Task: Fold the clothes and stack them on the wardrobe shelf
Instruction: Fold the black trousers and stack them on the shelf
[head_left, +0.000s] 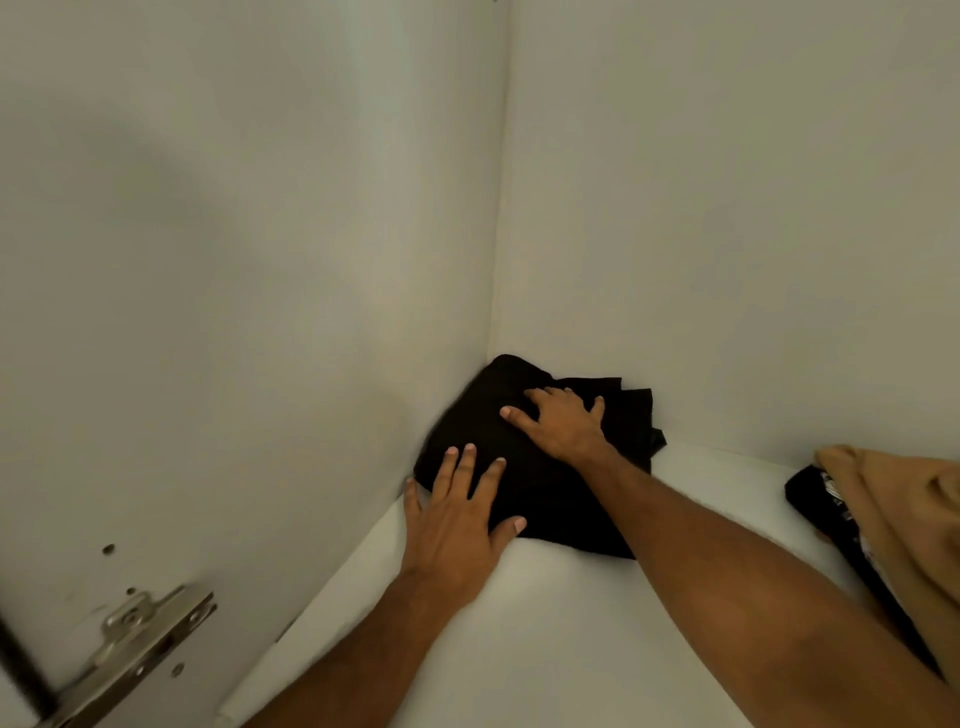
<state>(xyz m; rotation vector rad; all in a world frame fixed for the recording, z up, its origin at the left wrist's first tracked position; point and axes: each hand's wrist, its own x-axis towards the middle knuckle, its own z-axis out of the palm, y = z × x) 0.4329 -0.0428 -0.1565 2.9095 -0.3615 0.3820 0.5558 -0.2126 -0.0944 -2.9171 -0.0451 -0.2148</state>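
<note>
head view: only one camera, looks down into the wardrobe corner.
shelf (545, 623): white board, meets the side wall (234, 312) on your left and the back wall (727, 234) ahead.
folded garment (561, 514): black, lies flat on the shelf, pushed into the back-left corner, touching both walls as far as I can tell. Folds on its right edge stick out unevenly.
left hand (457, 519): fingers straight and spread, palm down on the garment's near-left corner, little finger against the side wall. Pressing, not gripping.
right hand (563, 421): fingers spread, flat on top of the garment toward the back. Also pressing, nothing pinched.
axis: garment's long side looks to run from the corner out toward the near right, diagonal to the shelf front.
key relation: garment sits directly under both palms; the loose folds lie just right of your right hand, so that hand is nearer to tidy them.
next clothes: tan cloth (893, 519) and a dark printed piece (821, 499) at the right edge, well apart from the garment, beside your right forearm. Can't tell what carries them.
hinge (140, 644): metal, low on the side wall, clear of both hands.
judgement: first item placed, you're squaring it; stack barely started.
</note>
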